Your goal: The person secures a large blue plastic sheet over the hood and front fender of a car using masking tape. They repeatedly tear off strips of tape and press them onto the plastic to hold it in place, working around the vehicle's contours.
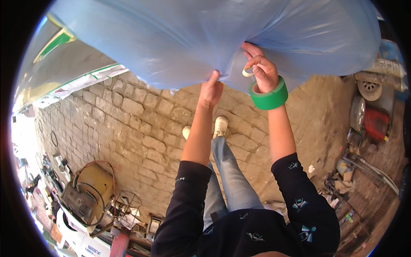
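A large sheet of translucent blue plastic film (171, 38) spreads across the top of the head view, with creases running toward my hands. My left hand (212, 91) grips its lower edge, thumb on the near side and the other fingers mostly hidden. My right hand (263, 70) is raised against the film, its farthest fingertips touching where the folds gather. Between its bent fingers sits a small pale loop of tape (247, 72). A wide roll of green tape (274, 97) hangs around my right wrist like a bracelet.
Underfoot is a stone-paved floor (141, 124). At left stands a grey panel edged with green tape and paper (85, 83). A yellowish machine with hoses (87, 192) is lower left. A red box (376, 123), wheels and loose scraps lie along the right side.
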Demonstrator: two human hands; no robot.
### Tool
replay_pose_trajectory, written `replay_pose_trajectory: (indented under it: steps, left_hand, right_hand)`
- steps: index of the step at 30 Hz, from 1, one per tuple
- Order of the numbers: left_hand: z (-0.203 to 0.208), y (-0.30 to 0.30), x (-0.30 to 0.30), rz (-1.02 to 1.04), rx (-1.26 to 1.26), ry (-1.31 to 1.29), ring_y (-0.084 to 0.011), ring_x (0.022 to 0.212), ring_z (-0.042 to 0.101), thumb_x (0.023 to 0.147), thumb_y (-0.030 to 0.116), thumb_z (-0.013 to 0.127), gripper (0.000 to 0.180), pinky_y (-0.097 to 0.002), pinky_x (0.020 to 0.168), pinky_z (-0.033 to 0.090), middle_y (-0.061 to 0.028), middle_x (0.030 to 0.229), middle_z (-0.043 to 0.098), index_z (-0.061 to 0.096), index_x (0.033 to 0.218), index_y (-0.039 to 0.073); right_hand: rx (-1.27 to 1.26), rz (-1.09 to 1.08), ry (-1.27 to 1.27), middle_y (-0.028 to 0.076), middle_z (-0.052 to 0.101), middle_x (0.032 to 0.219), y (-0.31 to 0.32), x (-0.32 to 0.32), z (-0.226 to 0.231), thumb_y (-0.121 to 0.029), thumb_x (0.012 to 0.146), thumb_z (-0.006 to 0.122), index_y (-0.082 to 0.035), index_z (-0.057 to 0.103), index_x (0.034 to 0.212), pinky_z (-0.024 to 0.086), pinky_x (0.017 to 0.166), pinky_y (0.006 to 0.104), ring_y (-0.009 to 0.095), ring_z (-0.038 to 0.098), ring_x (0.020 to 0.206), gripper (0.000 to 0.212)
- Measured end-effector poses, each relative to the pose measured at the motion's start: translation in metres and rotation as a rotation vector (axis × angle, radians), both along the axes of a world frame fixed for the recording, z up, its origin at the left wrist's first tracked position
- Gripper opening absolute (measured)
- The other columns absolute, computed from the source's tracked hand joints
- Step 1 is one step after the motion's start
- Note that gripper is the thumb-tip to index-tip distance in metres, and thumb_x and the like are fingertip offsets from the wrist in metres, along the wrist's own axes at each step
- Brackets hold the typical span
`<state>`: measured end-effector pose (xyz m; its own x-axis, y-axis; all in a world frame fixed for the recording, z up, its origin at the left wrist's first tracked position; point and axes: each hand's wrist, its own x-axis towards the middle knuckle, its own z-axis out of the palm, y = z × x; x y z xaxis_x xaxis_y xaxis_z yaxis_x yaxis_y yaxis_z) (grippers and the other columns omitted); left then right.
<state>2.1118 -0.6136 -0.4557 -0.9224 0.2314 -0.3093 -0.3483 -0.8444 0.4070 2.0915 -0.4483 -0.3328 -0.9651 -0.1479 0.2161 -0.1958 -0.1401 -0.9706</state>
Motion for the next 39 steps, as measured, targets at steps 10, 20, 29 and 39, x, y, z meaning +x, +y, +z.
replay_pose_trajectory:
  steps: [10, 20, 29, 39]
  left_hand:
    - [0.022, 0.038, 0.016, -0.166, 0.066, -0.008, -0.0163, 0.118, 0.053, 0.085, 0.035, 0.077, 0.046, -0.038, 0.102, 0.04, 0.0006, 0.123, 0.059, 0.059, 0.122, 0.014]
    - [0.003, 0.027, 0.02, 0.021, -0.284, -0.187, -0.0073, 0.078, 0.055, 0.088, 0.011, 0.071, 0.012, -0.0248, 0.067, 0.044, 0.0034, 0.09, 0.064, 0.066, 0.099, 0.011]
    - [0.011, 0.026, 0.017, 0.072, -0.41, -0.059, -0.0121, 0.089, 0.06, 0.088, 0.007, 0.067, 0.02, -0.0293, 0.074, 0.049, -0.0012, 0.099, 0.064, 0.062, 0.107, 0.007]
    - [0.001, 0.052, 0.004, -0.062, -0.2, -0.108, -0.0141, 0.094, 0.061, 0.089, 0.005, 0.061, 0.021, -0.0301, 0.078, 0.05, -0.0037, 0.1, 0.064, 0.061, 0.11, 0.004]
  right_hand:
    - [0.264, 0.103, -0.069, 0.016, 0.044, 0.145, -0.031, -0.001, 0.019, -0.015, 0.078, 0.077, -0.006, 0.075, 0.091, 0.02, 0.117, 0.0461, 0.03, 0.034, 0.14, 0.015]
    - [0.252, 0.055, -0.166, 0.013, 0.044, 0.146, -0.048, -0.001, -0.006, -0.014, 0.08, 0.077, -0.006, 0.075, 0.09, 0.021, 0.116, 0.0474, 0.029, 0.035, 0.14, 0.014]
    - [0.435, -0.012, -0.047, 0.012, 0.034, 0.151, -0.077, 0.009, -0.018, -0.009, 0.078, 0.078, -0.008, 0.076, 0.092, 0.032, 0.113, 0.0441, 0.03, 0.034, 0.14, 0.014]
    - [0.42, -0.134, -0.126, 0.008, 0.047, 0.131, -0.069, 0.012, -0.019, -0.008, 0.078, 0.079, -0.006, 0.069, 0.111, 0.051, 0.09, 0.0303, 0.019, 0.047, 0.124, 0.035]
